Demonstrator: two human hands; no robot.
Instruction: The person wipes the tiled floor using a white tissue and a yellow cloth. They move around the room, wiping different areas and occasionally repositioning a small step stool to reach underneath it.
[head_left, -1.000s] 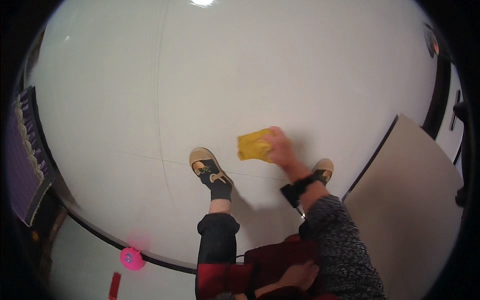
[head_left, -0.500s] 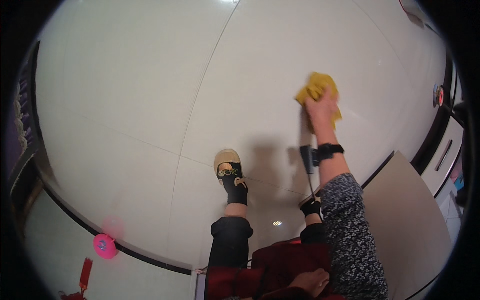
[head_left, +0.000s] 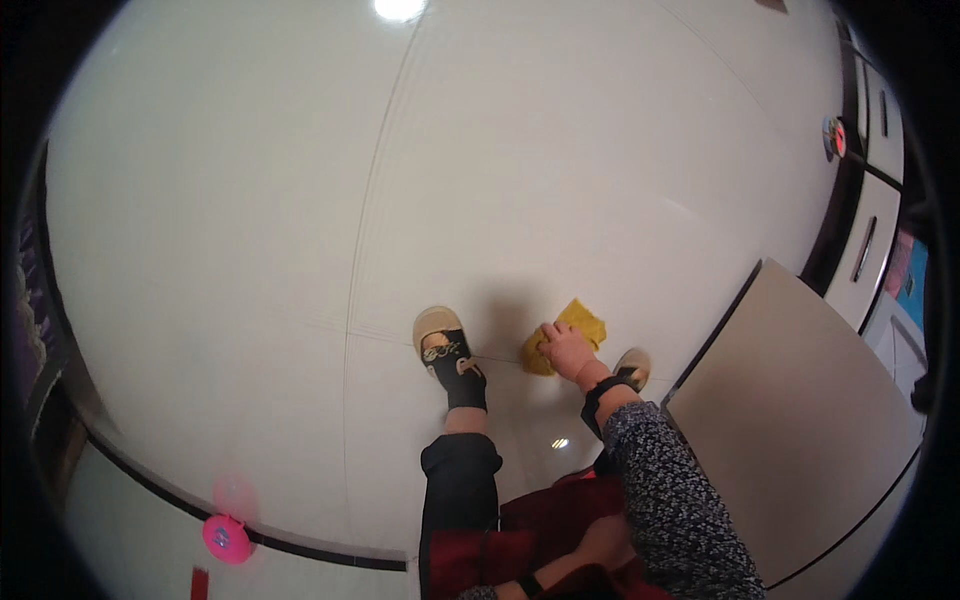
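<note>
A crumpled yellow cloth point(head_left: 585, 318) lies on the glossy pale tiled floor point(head_left: 560, 180), between my two shoes. My right hand point(head_left: 566, 350) grips it from above, fingers bent over the cloth and pressing it down. The right wrist wears a black band point(head_left: 603, 393), and a dark patterned sleeve covers the forearm. Across my lap, against the dark red garment point(head_left: 570, 508), rests my left hand point(head_left: 603, 545); its fingers are blurred and partly hidden behind the right sleeve.
My left shoe point(head_left: 440, 335) and right shoe point(head_left: 632, 368) stand on the tiles. A beige panel point(head_left: 790, 400) rises at right, beside white drawers point(head_left: 862, 250) and a small round colourful object point(head_left: 834, 138). A pink balloon-like object point(head_left: 227, 539) sits at the dark-edged lower left wall.
My right hand has drawn the yellow cloth back toward my feet and leftward. The view has shifted slightly; my left hand stays at my lap.
</note>
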